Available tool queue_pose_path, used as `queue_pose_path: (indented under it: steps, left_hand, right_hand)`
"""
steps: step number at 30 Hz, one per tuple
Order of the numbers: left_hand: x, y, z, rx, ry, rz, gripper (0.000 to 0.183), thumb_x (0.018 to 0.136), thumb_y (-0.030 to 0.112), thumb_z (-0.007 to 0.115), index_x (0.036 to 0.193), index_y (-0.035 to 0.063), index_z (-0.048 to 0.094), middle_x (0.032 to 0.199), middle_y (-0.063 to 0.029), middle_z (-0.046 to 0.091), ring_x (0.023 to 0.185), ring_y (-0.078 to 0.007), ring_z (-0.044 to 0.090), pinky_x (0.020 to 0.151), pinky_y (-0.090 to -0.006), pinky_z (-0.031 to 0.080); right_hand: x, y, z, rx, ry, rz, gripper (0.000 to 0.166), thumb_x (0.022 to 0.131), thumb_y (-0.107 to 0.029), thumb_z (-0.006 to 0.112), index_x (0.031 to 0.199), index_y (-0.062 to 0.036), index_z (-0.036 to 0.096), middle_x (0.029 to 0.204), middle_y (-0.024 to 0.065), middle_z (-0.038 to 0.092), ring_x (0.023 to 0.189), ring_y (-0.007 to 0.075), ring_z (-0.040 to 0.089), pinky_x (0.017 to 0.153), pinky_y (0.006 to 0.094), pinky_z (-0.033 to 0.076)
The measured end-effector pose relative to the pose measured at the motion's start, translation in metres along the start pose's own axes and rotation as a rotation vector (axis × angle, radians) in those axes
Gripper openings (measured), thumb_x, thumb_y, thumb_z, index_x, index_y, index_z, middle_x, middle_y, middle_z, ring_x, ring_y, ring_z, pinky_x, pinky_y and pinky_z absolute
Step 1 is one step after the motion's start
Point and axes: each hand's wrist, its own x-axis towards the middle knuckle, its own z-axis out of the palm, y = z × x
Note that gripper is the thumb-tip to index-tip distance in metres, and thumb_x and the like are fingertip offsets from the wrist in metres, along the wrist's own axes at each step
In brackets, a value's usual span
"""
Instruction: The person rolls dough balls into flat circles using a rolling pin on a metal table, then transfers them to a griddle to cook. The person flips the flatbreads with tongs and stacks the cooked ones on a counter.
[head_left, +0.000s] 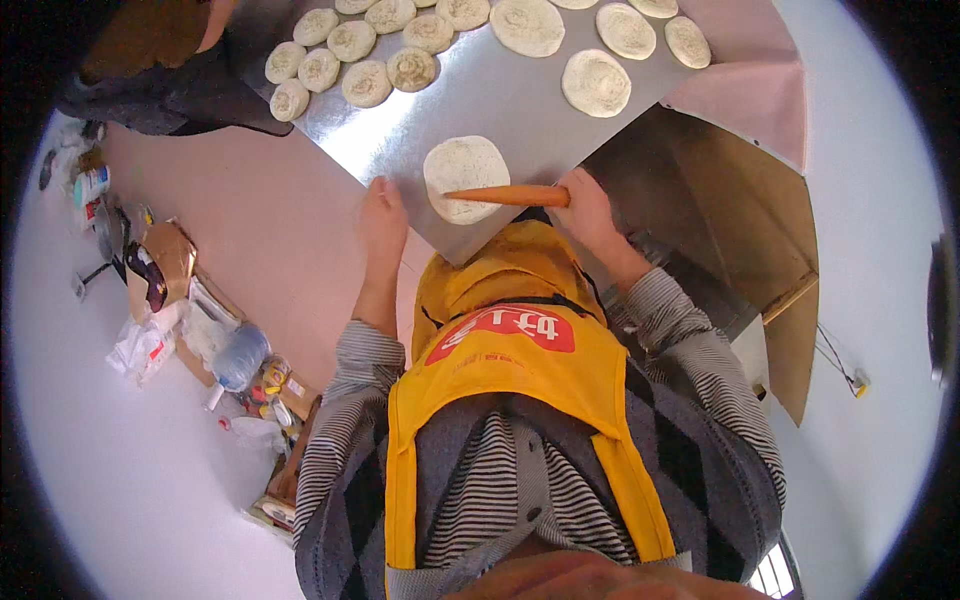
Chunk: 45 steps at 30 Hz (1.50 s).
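A flattened round of dough (465, 165) lies near the close corner of the metal worktop (540, 146). My right hand (589, 206) is closed on one end of a tapered wooden rolling pin (510, 196), whose pointed end lies over the dough's lower part. At the worktop's left edge, beside the dough, is my left hand (384, 214); it is slightly blurred, and whether it touches the edge or holds anything cannot be told. Larger flat rounds (597, 83) lie farther off at the right, and several smaller, thicker dough pieces (366, 84) sit at the far left.
Another person's dark sleeve (187, 90) is at the worktop's far left. Along the left wall stand a blue water jug (241, 357), plastic bags (150, 337) and a cardboard box (169, 259). A brown board (735, 195) and pink cloth (750, 105) are at the right.
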Motion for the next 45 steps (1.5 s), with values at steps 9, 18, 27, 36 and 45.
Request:
queue_pose_path:
  steps: [9, 18, 27, 36, 45]
  left_hand:
    - [0.023, 0.005, 0.065, -0.013, -0.348, -0.193, 0.038, 0.083, 0.032, 0.069, 0.101, -0.0022, 0.069, 0.099, -0.0229, 0.071, 0.09, -0.039, 0.068, 0.081, -0.0451, 0.053]
    - [0.006, 0.035, 0.06, -0.202, -0.362, -0.172, 0.035, 0.084, 0.021, 0.067, 0.108, -0.0036, 0.065, 0.093, -0.0156, 0.071, 0.081, -0.0258, 0.068, 0.072, -0.0372, 0.053]
    - [0.09, 0.143, 0.023, -0.516, -0.398, -0.017, 0.039, 0.091, 0.023, 0.066, 0.118, -0.0044, 0.06, 0.096, -0.0122, 0.069, 0.079, -0.0181, 0.064, 0.065, -0.0342, 0.052]
    - [0.031, 0.036, 0.031, 0.048, -0.328, 0.094, 0.047, 0.092, 0.034, 0.064, 0.122, -0.0017, 0.064, 0.109, -0.0199, 0.071, 0.101, -0.0314, 0.069, 0.09, -0.0393, 0.052]
    - [-0.025, -0.036, -0.008, -0.229, -0.444, -0.164, 0.036, 0.095, 0.025, 0.064, 0.118, -0.0025, 0.065, 0.103, -0.0147, 0.072, 0.09, -0.0214, 0.069, 0.083, -0.0328, 0.053]
  right_hand:
    - [0.09, -0.053, 0.048, 0.234, 0.031, 0.223, 0.029, 0.086, -0.028, 0.067, 0.103, -0.0057, 0.073, 0.093, 0.0217, 0.07, 0.09, 0.0418, 0.067, 0.079, 0.0486, 0.054]
    - [0.085, -0.05, 0.062, 0.261, -0.034, 0.078, 0.031, 0.083, -0.027, 0.068, 0.1, -0.0006, 0.07, 0.088, 0.0239, 0.07, 0.086, 0.0416, 0.068, 0.077, 0.0473, 0.054]
    - [0.119, 0.0, -0.043, 0.77, 0.039, 0.381, 0.045, 0.083, -0.036, 0.074, 0.104, 0.0037, 0.069, 0.091, 0.0184, 0.074, 0.088, 0.0313, 0.072, 0.077, 0.0429, 0.054]
    - [0.083, 0.016, -0.037, 0.363, 0.109, 0.294, 0.045, 0.087, -0.042, 0.072, 0.103, 0.0, 0.067, 0.086, 0.0189, 0.07, 0.08, 0.0352, 0.069, 0.074, 0.0415, 0.053]
    - [0.067, -0.083, 0.077, 0.593, 0.018, 0.33, 0.038, 0.095, -0.034, 0.06, 0.105, 0.0026, 0.064, 0.096, 0.0272, 0.066, 0.091, 0.0432, 0.065, 0.081, 0.0489, 0.051]
